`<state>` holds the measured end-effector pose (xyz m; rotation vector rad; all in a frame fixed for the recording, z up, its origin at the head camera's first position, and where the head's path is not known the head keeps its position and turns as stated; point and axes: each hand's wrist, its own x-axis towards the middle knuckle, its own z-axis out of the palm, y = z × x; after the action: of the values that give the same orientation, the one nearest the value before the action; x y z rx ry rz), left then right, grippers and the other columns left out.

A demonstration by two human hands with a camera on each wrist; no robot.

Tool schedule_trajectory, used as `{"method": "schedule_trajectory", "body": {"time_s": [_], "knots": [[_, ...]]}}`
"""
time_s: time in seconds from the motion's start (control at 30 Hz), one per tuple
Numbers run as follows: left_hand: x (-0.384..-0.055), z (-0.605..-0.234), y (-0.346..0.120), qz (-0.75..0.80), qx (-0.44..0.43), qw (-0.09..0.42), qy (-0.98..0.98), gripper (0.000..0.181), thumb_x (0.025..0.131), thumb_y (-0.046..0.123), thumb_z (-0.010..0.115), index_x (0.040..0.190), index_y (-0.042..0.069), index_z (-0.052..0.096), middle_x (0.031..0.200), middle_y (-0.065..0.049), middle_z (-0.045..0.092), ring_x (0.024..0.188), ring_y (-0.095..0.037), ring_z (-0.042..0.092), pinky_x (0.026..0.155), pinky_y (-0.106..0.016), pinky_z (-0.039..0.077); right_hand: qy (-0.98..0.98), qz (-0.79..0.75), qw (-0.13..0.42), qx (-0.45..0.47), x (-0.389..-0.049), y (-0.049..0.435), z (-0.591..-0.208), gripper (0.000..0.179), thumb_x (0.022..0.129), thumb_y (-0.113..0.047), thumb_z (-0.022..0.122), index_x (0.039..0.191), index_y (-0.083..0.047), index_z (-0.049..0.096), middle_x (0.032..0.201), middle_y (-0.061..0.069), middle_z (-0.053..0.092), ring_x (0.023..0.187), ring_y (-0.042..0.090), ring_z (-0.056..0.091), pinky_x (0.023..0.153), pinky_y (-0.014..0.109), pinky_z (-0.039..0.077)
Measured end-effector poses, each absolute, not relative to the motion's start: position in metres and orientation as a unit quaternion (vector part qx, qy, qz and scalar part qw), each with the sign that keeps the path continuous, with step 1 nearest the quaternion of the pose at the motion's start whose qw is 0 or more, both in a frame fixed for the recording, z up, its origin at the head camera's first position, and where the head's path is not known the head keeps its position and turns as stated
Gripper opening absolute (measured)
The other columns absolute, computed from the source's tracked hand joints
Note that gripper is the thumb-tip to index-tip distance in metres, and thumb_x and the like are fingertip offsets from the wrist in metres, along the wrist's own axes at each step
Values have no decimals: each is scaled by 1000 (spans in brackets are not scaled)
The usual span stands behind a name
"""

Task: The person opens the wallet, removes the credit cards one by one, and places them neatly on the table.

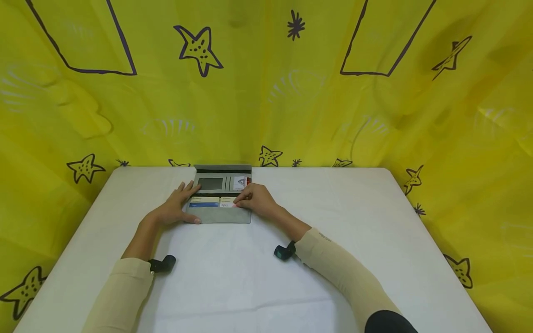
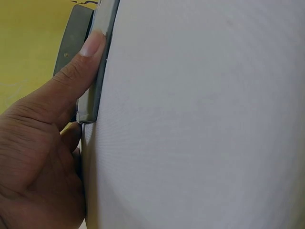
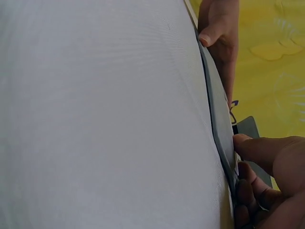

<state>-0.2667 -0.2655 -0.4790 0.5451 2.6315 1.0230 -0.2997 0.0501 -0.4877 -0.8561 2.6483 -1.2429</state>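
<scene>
One grey wallet (image 1: 222, 216) lies open, cards (image 1: 204, 202) showing.

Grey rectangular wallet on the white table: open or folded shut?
Open: the grey rectangular wallet lies spread, its dark window and blue-and-white card exposed in the head view.

Beyond the far edge of the white table (image 1: 233, 277) we see a yellow curtain (image 1: 237, 99), which also shows past the left and right edges. On it we find dark-outlined starfish (image 1: 85, 168), one near the table's far left corner, dark bursts (image 1: 296, 25) and pale shell-like prints (image 1: 171, 126).
</scene>
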Motion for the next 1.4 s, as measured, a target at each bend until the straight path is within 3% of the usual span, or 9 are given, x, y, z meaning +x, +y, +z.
{"method": "schedule_trajectory", "body": {"time_s": [0.17, 0.53, 0.87, 1.17, 1.4], "knots": [[-266, -480, -265, 354, 186, 134, 907, 115, 78, 30, 94, 165, 1, 25, 173, -26, 2, 156, -49, -13, 118, -75, -6, 872, -414, 74, -252, -301, 46, -485, 5, 92, -13, 83, 94, -8, 85, 94, -3, 73, 90, 10, 62, 81, 26, 51], [-267, -484, -266, 353, 188, 133, 907, 116, 78, 30, 94, 165, 0, 24, 173, -26, 1, 156, -49, -13, 119, -73, -6, 882, -394, 132, -222, -301, 39, -473, 10, 94, -14, 81, 88, -6, 81, 78, -4, 73, 71, 8, 56, 62, 21, 44], [-266, -482, -264, 359, 189, 136, 904, 115, 77, 30, 95, 165, 2, 25, 173, -24, 1, 156, -49, -13, 117, -76, -5, 891, -378, 159, -194, -304, 35, -470, 13, 97, -11, 76, 88, -4, 82, 84, -1, 74, 73, 10, 54, 61, 21, 41], [-266, -482, -265, 355, 193, 132, 905, 116, 77, 31, 95, 165, 1, 25, 173, -25, 2, 156, -49, -13, 118, -75, -5, 897, -366, 162, -186, -306, 32, -466, 19, 101, -12, 71, 89, 1, 81, 81, 0, 68, 72, 11, 52, 60, 22, 40], [-266, -480, -266, 352, 197, 128, 906, 116, 77, 31, 95, 165, -1, 25, 173, -27, 2, 156, -50, -13, 120, -72, -6, 899, -372, 144, -180, -305, 30, -466, 21, 103, -13, 69, 92, 1, 80, 86, 4, 71, 76, 13, 55, 64, 22, 43]]}}
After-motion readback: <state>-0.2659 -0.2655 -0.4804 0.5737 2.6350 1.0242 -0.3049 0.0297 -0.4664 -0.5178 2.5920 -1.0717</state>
